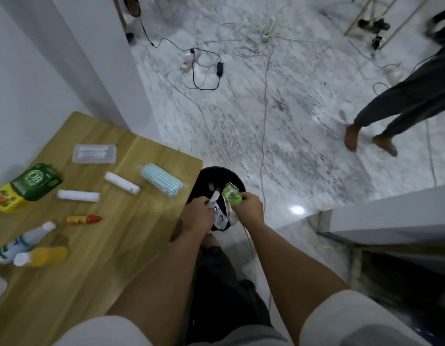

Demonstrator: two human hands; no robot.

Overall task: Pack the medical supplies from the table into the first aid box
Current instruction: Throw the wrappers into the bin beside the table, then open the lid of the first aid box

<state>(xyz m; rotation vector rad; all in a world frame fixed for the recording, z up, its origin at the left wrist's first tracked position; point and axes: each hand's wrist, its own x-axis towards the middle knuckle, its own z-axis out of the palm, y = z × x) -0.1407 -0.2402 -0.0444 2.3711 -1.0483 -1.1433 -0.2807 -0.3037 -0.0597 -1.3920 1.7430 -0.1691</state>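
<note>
Laid out on the wooden counter (96, 245), from the left: a white bottle (21, 244) and an orange bottle (42, 256) on their sides near the front edge, a yellow box (6, 199) with a green box (36, 182) leaning on it, a white gauze roll (77, 196), a small red-tipped tube (85, 219), a clear tray of swabs (94, 153), a second white roll (122, 183), and a bagged stack of striped face masks (161, 180) nearest the right edge. No first aid box in view. Just beyond that edge, a black bin (231, 177) on the floor, with both hands over it. Left hand (197, 216) closed on a white wrapper with blue print (220, 217), possibly more than one piece; hard to tell in the blur. Right hand (249, 204) closed on a crumpled green wrapper (231, 196). Likely clearing rubbish, with packing not yet begun. Rolls and masks: soft and light, best pinched across the middle, the mask bag probably slick. Bottles: heavier, stiff, apt to roll, best wrapped round the body. Swab tray: thin and flexible, best lifted by its long edges.
</note>
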